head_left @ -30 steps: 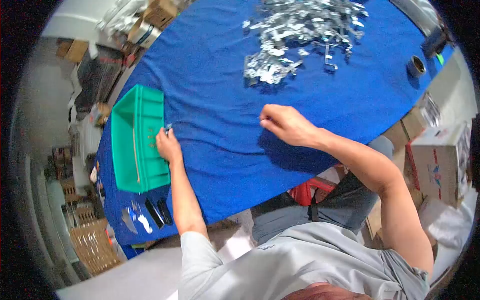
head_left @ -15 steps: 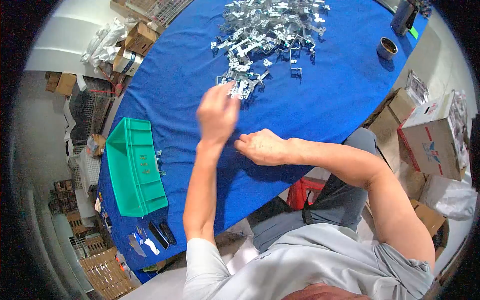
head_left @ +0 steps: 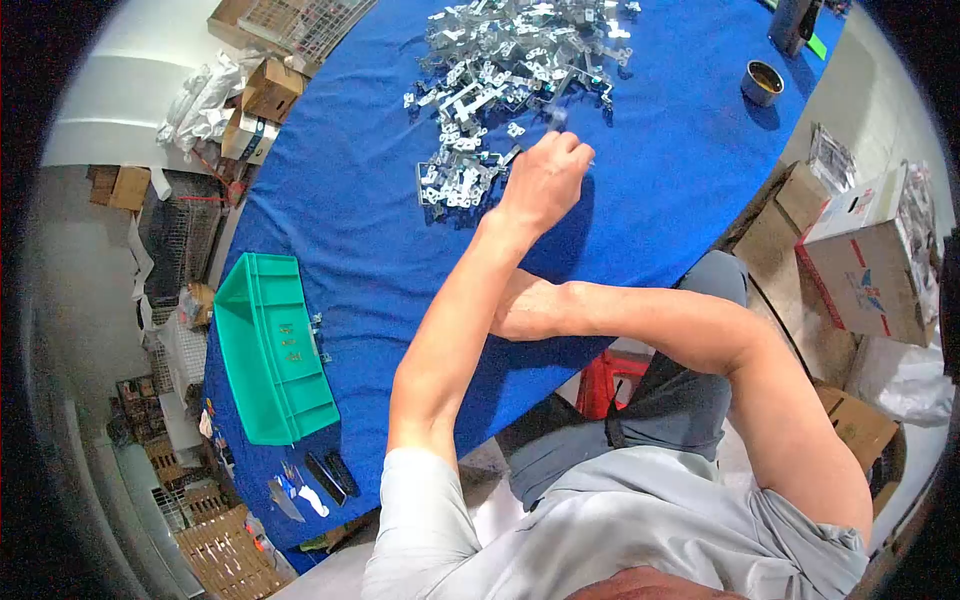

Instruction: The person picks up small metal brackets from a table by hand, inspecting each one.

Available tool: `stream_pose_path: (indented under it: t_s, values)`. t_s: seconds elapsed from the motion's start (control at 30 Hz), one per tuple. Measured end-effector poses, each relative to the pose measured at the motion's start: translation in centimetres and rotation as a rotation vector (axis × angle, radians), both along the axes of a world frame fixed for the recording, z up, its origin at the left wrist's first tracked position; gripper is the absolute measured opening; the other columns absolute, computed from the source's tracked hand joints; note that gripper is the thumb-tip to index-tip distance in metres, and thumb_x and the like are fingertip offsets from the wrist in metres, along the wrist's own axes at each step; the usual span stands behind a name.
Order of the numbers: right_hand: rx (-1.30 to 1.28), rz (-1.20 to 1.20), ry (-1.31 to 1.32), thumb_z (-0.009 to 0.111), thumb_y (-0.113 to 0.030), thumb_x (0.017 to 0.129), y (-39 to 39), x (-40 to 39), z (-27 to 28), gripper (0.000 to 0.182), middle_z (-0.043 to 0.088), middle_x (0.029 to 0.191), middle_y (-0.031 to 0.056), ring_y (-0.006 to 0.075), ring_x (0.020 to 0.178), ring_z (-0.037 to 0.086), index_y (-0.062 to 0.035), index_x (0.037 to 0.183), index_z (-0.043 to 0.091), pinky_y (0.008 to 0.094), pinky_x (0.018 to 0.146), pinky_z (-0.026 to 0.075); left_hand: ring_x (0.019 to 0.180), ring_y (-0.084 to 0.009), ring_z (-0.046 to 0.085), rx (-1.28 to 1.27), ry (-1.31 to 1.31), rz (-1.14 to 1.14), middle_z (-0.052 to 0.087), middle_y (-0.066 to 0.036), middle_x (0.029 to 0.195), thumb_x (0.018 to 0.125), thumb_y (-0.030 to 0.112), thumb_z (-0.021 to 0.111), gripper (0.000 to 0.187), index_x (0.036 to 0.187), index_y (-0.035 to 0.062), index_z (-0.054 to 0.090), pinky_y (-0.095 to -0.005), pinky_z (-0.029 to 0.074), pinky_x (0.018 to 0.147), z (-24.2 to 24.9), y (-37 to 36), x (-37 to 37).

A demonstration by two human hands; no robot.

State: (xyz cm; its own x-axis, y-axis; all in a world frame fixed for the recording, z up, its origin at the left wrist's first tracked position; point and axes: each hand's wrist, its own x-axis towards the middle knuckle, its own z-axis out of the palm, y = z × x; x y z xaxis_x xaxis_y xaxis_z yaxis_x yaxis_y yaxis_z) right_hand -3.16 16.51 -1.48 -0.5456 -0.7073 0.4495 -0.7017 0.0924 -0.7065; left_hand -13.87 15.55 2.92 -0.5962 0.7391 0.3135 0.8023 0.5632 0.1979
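My left hand (head_left: 545, 180) reaches over the blue cloth at the near right side of a heap of small metal brackets (head_left: 520, 60). Its fingers are closed on a metal bracket, of which only blurred bits show past the fingertips. A smaller cluster of brackets (head_left: 458, 180) lies just left of this hand. My right hand (head_left: 528, 308) rests low over the cloth, nearer my body. The left forearm crosses in front of it and hides its fingers, so I cannot see what they hold.
A green plastic bin (head_left: 275, 350) stands on the left of the blue-covered table (head_left: 660, 190), with dark tools (head_left: 332, 475) below it. A small cup (head_left: 762, 83) and a dark container (head_left: 795, 28) stand far right. Cardboard boxes (head_left: 865, 255) sit beyond the right edge.
My left hand has moved right and slightly away from me, from the small cluster to where a single bracket lay, and closed on it. The left forearm now covers my right hand's fingers.
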Motion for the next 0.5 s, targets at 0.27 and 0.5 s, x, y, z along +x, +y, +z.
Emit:
stream_pose_path:
  t_s: [0.27,0.5]
  values:
    - [0.306,-0.018,0.204,0.057,-0.015,0.085,0.5,0.9,0.9,0.016,0.061,0.086,0.0161,0.0339,0.073,0.069,-0.0004,0.093,0.058,0.0472,0.057,0.056,0.090,-0.0195,0.070,0.963,-0.560,0.472,0.071,-0.008,0.095,0.095,0.002,0.060,0.019,0.111,-0.0006,0.070,-0.0322,0.056,0.081,4.6,-9.6,7.0]
    - [0.294,0.006,0.157,0.058,-0.014,0.085,0.6,0.6,1.2,0.016,0.060,0.090,0.0167,0.0348,0.077,0.069,-0.0016,0.095,0.056,0.0482,0.061,0.055,0.064,-0.0124,0.060,1.308,-0.750,0.777,0.064,-0.005,0.087,0.098,0.010,0.062,0.030,0.126,-0.0002,0.057,-0.0302,0.058,0.069,3.5,-19.7,13.2]
